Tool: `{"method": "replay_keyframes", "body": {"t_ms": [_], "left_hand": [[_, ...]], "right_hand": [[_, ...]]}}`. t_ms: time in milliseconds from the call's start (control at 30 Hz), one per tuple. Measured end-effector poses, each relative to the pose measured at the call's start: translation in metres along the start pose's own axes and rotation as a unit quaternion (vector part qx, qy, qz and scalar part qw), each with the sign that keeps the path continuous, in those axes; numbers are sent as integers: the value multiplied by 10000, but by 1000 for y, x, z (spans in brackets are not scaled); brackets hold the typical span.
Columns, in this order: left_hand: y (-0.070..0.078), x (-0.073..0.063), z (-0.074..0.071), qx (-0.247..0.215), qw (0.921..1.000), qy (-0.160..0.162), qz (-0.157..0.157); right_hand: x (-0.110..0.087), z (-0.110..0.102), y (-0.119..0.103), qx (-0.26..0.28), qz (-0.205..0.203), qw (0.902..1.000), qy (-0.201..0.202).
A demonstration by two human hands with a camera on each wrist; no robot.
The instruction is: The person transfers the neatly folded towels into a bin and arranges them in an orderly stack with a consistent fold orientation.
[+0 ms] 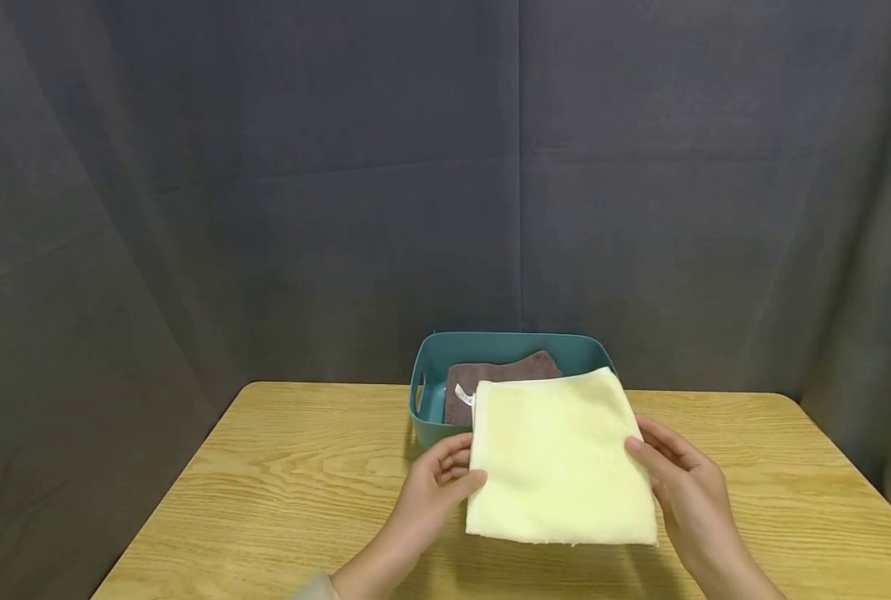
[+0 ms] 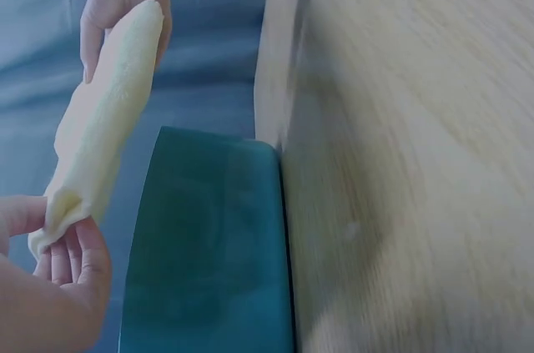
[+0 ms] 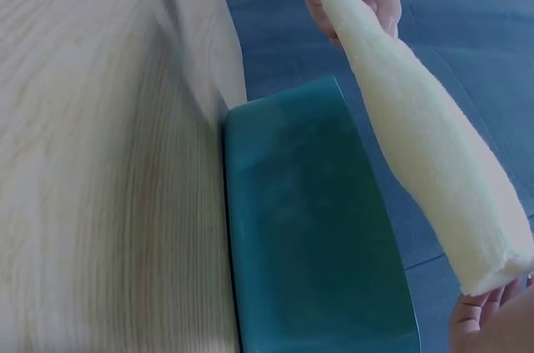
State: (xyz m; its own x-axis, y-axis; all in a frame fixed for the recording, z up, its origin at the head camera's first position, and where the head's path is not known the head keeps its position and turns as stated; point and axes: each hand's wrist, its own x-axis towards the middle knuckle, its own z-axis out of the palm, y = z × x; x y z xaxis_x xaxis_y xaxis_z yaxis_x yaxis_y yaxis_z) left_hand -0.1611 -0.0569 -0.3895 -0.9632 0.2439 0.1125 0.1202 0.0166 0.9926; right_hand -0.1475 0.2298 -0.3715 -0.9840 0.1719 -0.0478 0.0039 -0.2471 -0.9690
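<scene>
A folded pale yellow towel is held up in front of the basket, above the table. My left hand pinches its left edge, thumb on the near face and fingers behind. On the opposite edge, my right hand grips it the same way. Both wrist views show the towel edge-on as a thick, soft fold, in the left one as a pale roll between the two hands. Behind it stands a teal basket, its front partly hidden by the towel. Inside lies a folded brown towel with a white tag at its left.
The wooden table spreads out on both sides of the basket, which stands near its far edge. A dark grey curtain hangs behind the table and along its sides.
</scene>
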Motion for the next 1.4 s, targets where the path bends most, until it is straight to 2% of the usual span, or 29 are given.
{"method": "replay_keyframes", "body": {"t_ms": [233, 400, 567, 733, 1033, 1233, 1400], "left_hand": [[4, 8, -6, 88, 9998, 159, 6], [5, 15, -9, 189, 9992, 323, 127], [5, 20, -12, 226, 9985, 444, 236], [6, 24, -14, 267, 9977, 537, 304], [11, 32, -20, 317, 9971, 517, 453], [13, 40, -24, 404, 9953, 658, 585], [14, 48, -26, 514, 9942, 783, 524]], "right_hand": [[8, 10, -3, 88, -87, 9999, 54], [14, 17, -5, 55, -280, 9996, -45], [17, 21, -6, 98, -309, 9994, -115], [21, 26, -9, -21, -290, 9995, -121], [28, 36, -16, -239, -229, 9993, -191], [35, 42, -23, -387, -280, 9986, -207], [43, 45, -26, -506, -276, 9981, -211]]}}
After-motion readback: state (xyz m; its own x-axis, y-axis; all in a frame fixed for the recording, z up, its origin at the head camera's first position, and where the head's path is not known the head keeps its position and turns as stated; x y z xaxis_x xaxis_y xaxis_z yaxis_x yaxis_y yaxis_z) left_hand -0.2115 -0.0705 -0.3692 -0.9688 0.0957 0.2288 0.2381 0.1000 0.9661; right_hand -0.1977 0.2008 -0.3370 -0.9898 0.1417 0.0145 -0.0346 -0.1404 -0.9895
